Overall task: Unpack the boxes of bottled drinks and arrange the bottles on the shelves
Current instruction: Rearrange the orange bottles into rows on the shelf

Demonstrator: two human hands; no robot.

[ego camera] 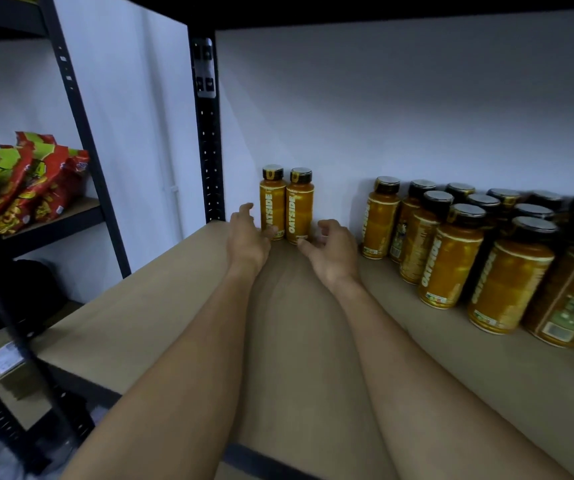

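Observation:
Two orange Oatside bottles with black caps stand upright side by side against the back wall: the left one [273,202] and the right one [299,206]. My left hand [248,233] reaches in just left of them, fingers loosely spread, thumb near the left bottle's base, holding nothing. My right hand [332,245] lies just right of them, fingers loosely curled, thumb tip close to the right bottle's base, also empty. Both forearms stretch over the brown shelf board [147,313].
Several more orange bottles [451,251] stand in rows at the right of the same shelf. A black upright post [209,133] marks the shelf's left back corner. Red and green snack bags [26,181] lie on the neighbouring rack at left. A cardboard box [5,362] sits lower left.

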